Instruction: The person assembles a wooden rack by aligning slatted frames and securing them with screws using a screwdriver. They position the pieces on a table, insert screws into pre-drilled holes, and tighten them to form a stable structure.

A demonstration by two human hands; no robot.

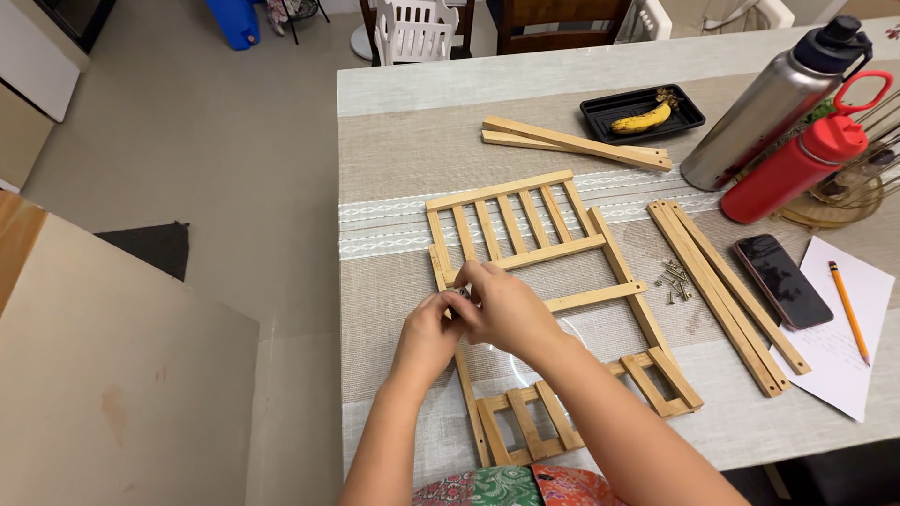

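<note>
Both hands meet at the left rail of the wooden rack (553, 272), in the middle of the frame. Fingers of the right hand (502, 305) are pressed together over a small dark part on the rail, probably a screw, but the fingers hide most of it. Beside it, the left hand (429, 328) pinches the same spot, touching the right hand. Flat on the table (394, 150) lies the rack, with slatted shelves at its upper and lower ends. To the right of the rack lie loose screws (674, 279) and long wooden sticks (727, 290). Further right lie a phone (783, 279) and a pencil (848, 309) on paper.
</note>
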